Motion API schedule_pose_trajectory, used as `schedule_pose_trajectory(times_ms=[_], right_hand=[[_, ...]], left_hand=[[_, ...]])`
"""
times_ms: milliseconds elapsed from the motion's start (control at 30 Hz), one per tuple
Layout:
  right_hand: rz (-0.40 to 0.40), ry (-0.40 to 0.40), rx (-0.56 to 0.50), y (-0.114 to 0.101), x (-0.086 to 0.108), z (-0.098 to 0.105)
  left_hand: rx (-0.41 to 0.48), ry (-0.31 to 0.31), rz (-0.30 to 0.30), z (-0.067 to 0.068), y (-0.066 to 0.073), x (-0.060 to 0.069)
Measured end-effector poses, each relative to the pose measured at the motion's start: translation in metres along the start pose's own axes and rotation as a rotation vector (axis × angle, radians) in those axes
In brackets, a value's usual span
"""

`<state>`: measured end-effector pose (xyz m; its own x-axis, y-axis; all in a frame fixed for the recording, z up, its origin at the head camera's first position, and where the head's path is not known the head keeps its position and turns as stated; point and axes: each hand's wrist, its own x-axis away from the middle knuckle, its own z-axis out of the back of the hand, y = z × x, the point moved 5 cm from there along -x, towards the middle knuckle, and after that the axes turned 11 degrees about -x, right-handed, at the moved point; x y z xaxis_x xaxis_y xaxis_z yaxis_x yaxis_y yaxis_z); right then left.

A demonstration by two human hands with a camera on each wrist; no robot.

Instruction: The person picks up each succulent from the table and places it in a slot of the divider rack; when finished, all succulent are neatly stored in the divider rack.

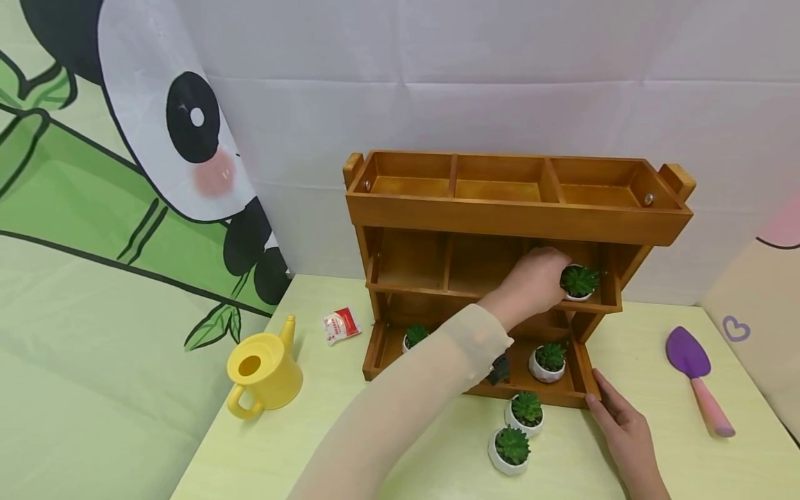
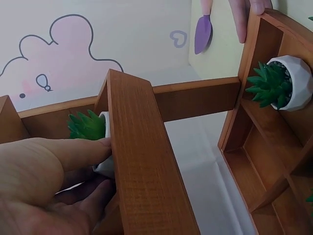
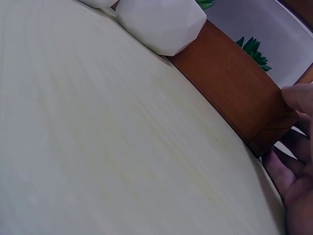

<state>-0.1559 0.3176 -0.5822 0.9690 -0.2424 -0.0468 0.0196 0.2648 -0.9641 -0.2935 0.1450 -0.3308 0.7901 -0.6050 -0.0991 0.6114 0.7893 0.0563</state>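
My left hand [image 1: 531, 281] reaches into the right compartment of the middle tier of a wooden plant shelf [image 1: 519, 221]. Its thumb and fingers pinch the white pot of a small succulent [image 1: 579, 281], behind the tier's front board in the left wrist view. At the shelf's lower right corner, my right hand [image 1: 628, 434] grips the bottom tier's end, thumb at the front edge and fingers along the side. In that tier, a potted succulent [image 1: 547, 362] sits at the right and another succulent [image 1: 415, 336] at the left; my forearm hides part of the tier.
Two potted succulents [image 1: 525, 412] [image 1: 509, 450] stand on the table in front of the shelf. A yellow watering can [image 1: 269, 371] and a red-and-white packet [image 1: 341, 326] are to the left. A purple trowel with a pink handle [image 1: 689, 353] lies at the right.
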Motion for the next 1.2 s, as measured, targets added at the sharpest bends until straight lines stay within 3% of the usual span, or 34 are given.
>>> schedule_pose_trajectory(times_ms=[233,367,900,1200], right_hand=[[-0.016,-0.003,0.002,0.0,0.0,-0.001],[-0.033,-0.008,0.015,0.002,0.0,-0.001],[-0.035,-0.015,-0.007,0.0,0.0,-0.001],[-0.034,-0.005,-0.002,0.0,0.0,0.0]], left_hand=[[0.086,0.023,-0.007,-0.003,-0.005,0.007],[0.169,0.095,-0.015,-0.003,-0.011,0.013],[0.635,0.295,-0.071,-0.017,-0.021,0.056],[0.665,0.318,-0.091,-0.03,-0.015,0.082]])
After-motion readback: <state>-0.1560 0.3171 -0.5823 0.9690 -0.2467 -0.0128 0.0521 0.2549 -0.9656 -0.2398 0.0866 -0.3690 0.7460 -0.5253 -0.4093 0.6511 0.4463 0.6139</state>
